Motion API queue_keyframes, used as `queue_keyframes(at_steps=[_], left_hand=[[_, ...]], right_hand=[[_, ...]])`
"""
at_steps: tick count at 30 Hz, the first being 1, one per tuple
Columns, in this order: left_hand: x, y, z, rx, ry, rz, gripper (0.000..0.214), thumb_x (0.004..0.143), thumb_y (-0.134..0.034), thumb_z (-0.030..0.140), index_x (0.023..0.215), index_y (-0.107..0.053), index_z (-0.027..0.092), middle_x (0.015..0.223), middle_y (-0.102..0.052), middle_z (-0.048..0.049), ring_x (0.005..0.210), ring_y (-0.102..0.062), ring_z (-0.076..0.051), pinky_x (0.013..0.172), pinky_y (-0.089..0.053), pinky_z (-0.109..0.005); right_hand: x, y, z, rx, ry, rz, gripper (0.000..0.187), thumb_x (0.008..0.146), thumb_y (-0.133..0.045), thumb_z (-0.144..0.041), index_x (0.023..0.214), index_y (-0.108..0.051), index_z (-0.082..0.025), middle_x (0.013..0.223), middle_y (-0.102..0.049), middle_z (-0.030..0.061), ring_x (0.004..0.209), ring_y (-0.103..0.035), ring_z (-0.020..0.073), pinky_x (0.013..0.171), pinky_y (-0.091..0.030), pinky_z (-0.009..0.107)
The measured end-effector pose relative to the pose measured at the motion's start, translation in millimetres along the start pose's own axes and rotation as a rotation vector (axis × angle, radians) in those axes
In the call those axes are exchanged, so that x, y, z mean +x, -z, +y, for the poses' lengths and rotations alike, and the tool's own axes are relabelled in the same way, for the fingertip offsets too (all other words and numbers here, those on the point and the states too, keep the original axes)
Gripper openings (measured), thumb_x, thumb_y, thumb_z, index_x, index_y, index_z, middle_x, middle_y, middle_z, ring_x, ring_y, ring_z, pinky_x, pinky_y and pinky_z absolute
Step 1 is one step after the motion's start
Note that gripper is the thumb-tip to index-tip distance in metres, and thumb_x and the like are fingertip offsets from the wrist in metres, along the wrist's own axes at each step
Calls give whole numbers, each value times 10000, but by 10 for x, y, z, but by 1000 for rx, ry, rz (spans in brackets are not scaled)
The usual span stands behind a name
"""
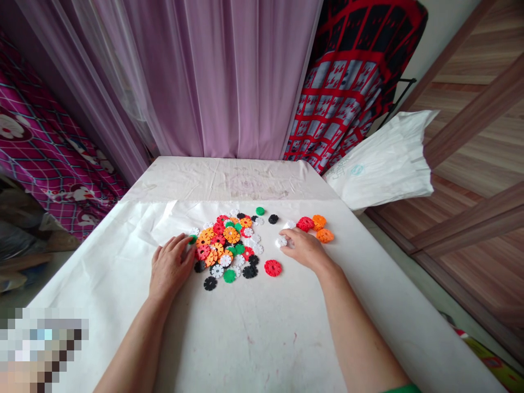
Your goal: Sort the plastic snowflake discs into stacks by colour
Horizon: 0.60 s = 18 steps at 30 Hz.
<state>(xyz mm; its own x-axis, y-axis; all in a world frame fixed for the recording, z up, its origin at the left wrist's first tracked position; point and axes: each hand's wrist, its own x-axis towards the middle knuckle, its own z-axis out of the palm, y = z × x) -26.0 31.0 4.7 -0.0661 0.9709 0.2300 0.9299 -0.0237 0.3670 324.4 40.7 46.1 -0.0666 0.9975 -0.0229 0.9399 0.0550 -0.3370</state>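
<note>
A loose pile of notched plastic snowflake discs in orange, red, green, black and white lies on the white-covered table. At the pile's left edge rests my left hand, its fingers stretched out and curved down beside a green disc. My right hand is to the right of the pile, with thumb and fingers closed on a white snowflake disc. Just beyond that hand are red discs and orange discs. Nearer to me sits a red disc stack.
A black disc and a green disc lie behind the pile. At the table's right edge is a white bag. Purple curtains hang behind the table, and a wooden door or cabinet stands at the right.
</note>
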Motion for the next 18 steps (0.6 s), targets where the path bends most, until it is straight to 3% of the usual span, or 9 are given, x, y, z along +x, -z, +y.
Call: queue_keyframes(at_steps=[6, 13, 18], left_hand=[[-5, -2, -1, 7, -6, 15, 426, 943, -400, 453, 1222, -665, 268, 1393, -607, -85, 1328, -510, -284, 1109, -364, -501], [-7, -6, 11, 12, -12, 19, 417, 940, -410, 444, 1217, -668, 270, 1387, -612, -79, 1319, -519, -278, 1096, -377, -482], [-6, 10, 29, 17, 11, 11, 423, 947, -395, 453, 1217, -660, 263, 1403, -601, -81, 1336, -503, -282, 1121, -343, -509]], right_hand=[[-8, -5, -6, -50, 36, -21, 328, 820, -632, -211, 1129, -691, -301, 1111, -699, 8, 934, -637, 164, 722, -411, 237], [36, -51, -8, -51, 34, -24, 188, 844, -624, -228, 1019, -691, -243, 1027, -691, 20, 884, -620, 153, 695, -374, 239], [28, -27, -24, -64, 7, -42, 203, 840, -643, -243, 1039, -681, -234, 1067, -689, 29, 925, -621, 166, 704, -376, 250]])
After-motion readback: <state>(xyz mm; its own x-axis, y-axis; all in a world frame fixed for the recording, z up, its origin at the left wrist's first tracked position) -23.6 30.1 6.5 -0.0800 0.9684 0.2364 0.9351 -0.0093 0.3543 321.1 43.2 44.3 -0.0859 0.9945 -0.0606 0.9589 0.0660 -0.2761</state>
